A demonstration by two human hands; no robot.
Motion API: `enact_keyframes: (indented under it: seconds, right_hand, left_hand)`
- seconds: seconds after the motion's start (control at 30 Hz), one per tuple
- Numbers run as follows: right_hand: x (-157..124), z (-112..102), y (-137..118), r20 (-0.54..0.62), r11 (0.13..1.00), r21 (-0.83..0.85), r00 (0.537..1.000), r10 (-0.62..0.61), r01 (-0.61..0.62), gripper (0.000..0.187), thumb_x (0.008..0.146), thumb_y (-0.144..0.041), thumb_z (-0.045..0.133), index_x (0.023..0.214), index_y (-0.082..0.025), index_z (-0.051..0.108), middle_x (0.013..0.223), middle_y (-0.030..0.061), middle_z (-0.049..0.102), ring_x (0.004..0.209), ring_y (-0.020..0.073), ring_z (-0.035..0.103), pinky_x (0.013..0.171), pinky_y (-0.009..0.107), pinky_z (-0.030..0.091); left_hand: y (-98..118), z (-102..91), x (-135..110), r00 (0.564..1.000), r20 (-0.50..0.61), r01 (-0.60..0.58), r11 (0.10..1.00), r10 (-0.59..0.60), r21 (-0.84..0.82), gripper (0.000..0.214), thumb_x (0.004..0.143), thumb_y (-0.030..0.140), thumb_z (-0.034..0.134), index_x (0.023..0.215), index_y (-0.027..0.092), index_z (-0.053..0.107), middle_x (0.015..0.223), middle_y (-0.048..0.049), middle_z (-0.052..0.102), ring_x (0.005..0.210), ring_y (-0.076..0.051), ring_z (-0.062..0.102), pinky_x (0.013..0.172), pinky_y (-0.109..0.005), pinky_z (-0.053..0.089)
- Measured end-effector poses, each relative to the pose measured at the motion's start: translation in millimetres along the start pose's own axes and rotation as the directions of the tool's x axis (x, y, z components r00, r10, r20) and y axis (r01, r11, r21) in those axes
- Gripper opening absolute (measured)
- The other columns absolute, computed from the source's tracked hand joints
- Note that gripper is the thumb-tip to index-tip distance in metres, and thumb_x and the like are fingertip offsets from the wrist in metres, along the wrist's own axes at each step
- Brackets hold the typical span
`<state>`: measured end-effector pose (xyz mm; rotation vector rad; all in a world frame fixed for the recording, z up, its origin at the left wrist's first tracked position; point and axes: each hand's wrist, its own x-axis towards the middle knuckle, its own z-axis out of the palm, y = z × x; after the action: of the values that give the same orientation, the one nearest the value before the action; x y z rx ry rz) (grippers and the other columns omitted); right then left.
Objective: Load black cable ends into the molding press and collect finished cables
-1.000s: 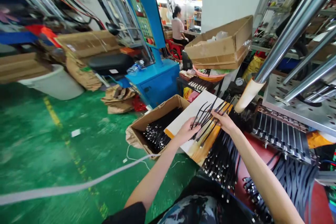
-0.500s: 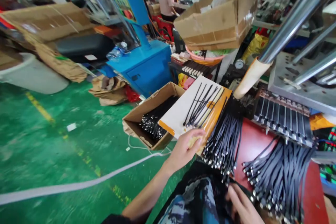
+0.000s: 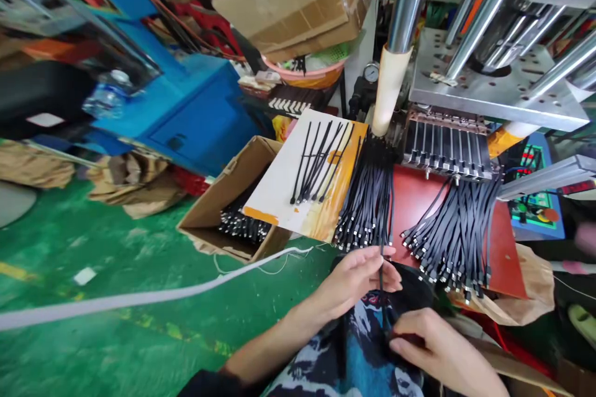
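Observation:
A single thin black cable [image 3: 382, 298] runs down over my lap, upright in the view. My left hand [image 3: 356, 282] pinches it high up, between thumb and fingers. Lower down, my right hand [image 3: 431, 344] is closed on its end, which is blurred and partly hidden. Just beyond my hands hangs a bundle of black cables [image 3: 365, 205] with silvery connectors. A second cable bundle [image 3: 459, 242] fans out on the red tabletop [image 3: 412, 189] to the right. Several black cables [image 3: 321, 161] lie on a white-and-orange board [image 3: 274, 195].
Left of the board stands a cardboard box [image 3: 198, 220] full of cables. A press with steel columns [image 3: 410, 6] and a clamped fixture [image 3: 449, 146] rises behind the tabletop. A blue cabinet [image 3: 186, 118] stands at the left, and a white strap [image 3: 139, 301] crosses the foreground.
The view has turned right. My left hand has left the board's near edge and now grips a cable. My right hand has come further into view, holding the cable's lower end.

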<state>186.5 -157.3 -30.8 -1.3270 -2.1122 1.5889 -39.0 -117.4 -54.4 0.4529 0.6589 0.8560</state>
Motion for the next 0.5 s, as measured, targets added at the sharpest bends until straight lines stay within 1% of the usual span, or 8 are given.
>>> enact_keyframes:
  seconds: [0.07,0.1,0.13,0.2,0.27,0.33,0.43,0.5]
  right_hand:
    - [13,-27,-2,-0.003,0.991,-0.082,0.994,0.106,-0.106,0.042,0.104,-0.052,0.053,0.084,-0.022,0.075,0.077,0.0018,0.073,0.071,0.0185,0.066,0.065,0.026,0.047]
    - [27,-41,-2,-0.103,0.973,-0.141,0.980,0.171,-0.185,0.046,0.106,-0.055,0.049,0.088,-0.021,0.075,0.079,0.0034,0.074,0.073,0.0193,0.067,0.066,0.027,0.047]
    - [43,-53,0,-0.251,0.934,-0.218,0.941,0.228,-0.284,0.051,0.107,-0.058,0.045,0.090,-0.020,0.075,0.081,0.0059,0.074,0.075,0.0207,0.069,0.067,0.028,0.047]
    - [81,-72,4,-0.497,0.772,-0.372,0.813,0.303,-0.515,0.059,0.107,-0.061,0.041,0.092,-0.016,0.076,0.083,0.0133,0.076,0.079,0.0255,0.073,0.071,0.031,0.049]
    - [113,-84,9,-0.602,0.597,-0.449,0.719,0.347,-0.665,0.059,0.108,-0.054,0.039,0.096,-0.011,0.078,0.090,0.0214,0.077,0.085,0.0311,0.076,0.075,0.035,0.052]
    - [131,-91,15,-0.611,0.532,-0.475,0.698,0.375,-0.701,0.053,0.108,-0.042,0.039,0.099,-0.009,0.079,0.095,0.0251,0.077,0.089,0.0332,0.077,0.077,0.037,0.053]
    - [127,-95,26,-0.598,0.537,-0.484,0.709,0.374,-0.691,0.044,0.105,-0.033,0.042,0.098,-0.010,0.079,0.094,0.0234,0.077,0.085,0.0309,0.077,0.074,0.035,0.050]
    - [114,-96,33,-0.599,0.588,-0.486,0.736,0.314,-0.646,0.041,0.104,-0.033,0.045,0.091,-0.013,0.078,0.087,0.0195,0.077,0.078,0.0275,0.074,0.068,0.032,0.046]
  left_hand:
    - [4,7.5,6,0.996,-0.004,-0.083,0.996,0.084,0.042,0.032,0.099,0.043,0.074,0.110,0.013,0.073,0.076,-0.0022,0.075,0.068,-0.012,0.073,0.074,-0.024,0.056]
    - [8,9.7,7,0.993,0.006,-0.117,0.987,0.117,0.114,0.031,0.101,0.043,0.072,0.106,0.013,0.074,0.072,-0.0018,0.074,0.066,-0.012,0.071,0.072,-0.024,0.056]
    - [13,11.1,7,0.990,0.021,-0.140,0.972,0.138,0.190,0.031,0.102,0.043,0.070,0.105,0.013,0.074,0.072,-0.0025,0.075,0.067,-0.012,0.071,0.074,-0.024,0.056]
    - [22,11.9,6,0.987,0.028,-0.157,0.937,0.156,0.312,0.033,0.103,0.045,0.067,0.105,0.013,0.073,0.076,-0.0045,0.077,0.072,-0.014,0.073,0.079,-0.026,0.057]
    - [29,11.1,5,0.987,0.001,-0.147,0.913,0.159,0.381,0.036,0.104,0.048,0.066,0.105,0.013,0.072,0.079,-0.0057,0.079,0.074,-0.015,0.075,0.082,-0.028,0.058]
    - [32,9.4,6,0.988,-0.032,-0.120,0.892,0.149,0.436,0.038,0.104,0.050,0.063,0.105,0.013,0.072,0.083,-0.0076,0.081,0.078,-0.017,0.077,0.084,-0.029,0.059]
    - [31,7.4,13,0.991,-0.065,-0.066,0.865,0.113,0.497,0.042,0.104,0.054,0.061,0.105,0.013,0.071,0.088,-0.0108,0.083,0.082,-0.020,0.080,0.085,-0.031,0.061]
    - [30,7.9,21,0.993,-0.085,-0.029,0.846,0.087,0.532,0.045,0.103,0.057,0.061,0.105,0.013,0.071,0.095,-0.0135,0.084,0.085,-0.022,0.082,0.086,-0.033,0.062]
